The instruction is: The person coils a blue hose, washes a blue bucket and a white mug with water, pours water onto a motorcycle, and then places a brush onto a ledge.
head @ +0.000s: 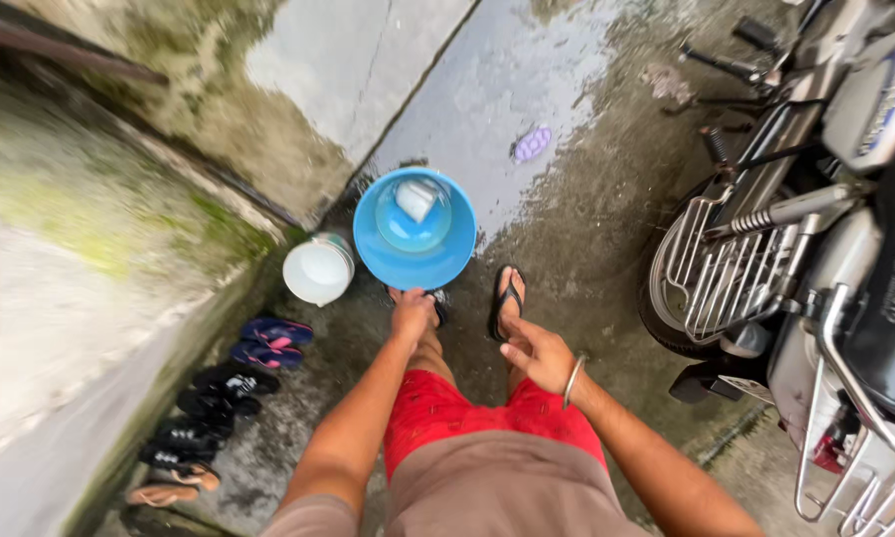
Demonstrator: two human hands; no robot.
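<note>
I stand on wet concrete in red shorts and black flip-flops. My left hand reaches down toward the near rim of a blue bucket, fingers curled, holding nothing that I can see. Inside the bucket floats a white mug in water. My right hand, with a metal bangle on the wrist, hangs loosely open above my right foot. A smaller white bucket stands just left of the blue one.
A parked motorcycle fills the right side, its rear wheel close to my right leg. Several pairs of sandals line the mossy wall on the left. A small purple scrubber lies on the wet floor beyond the bucket.
</note>
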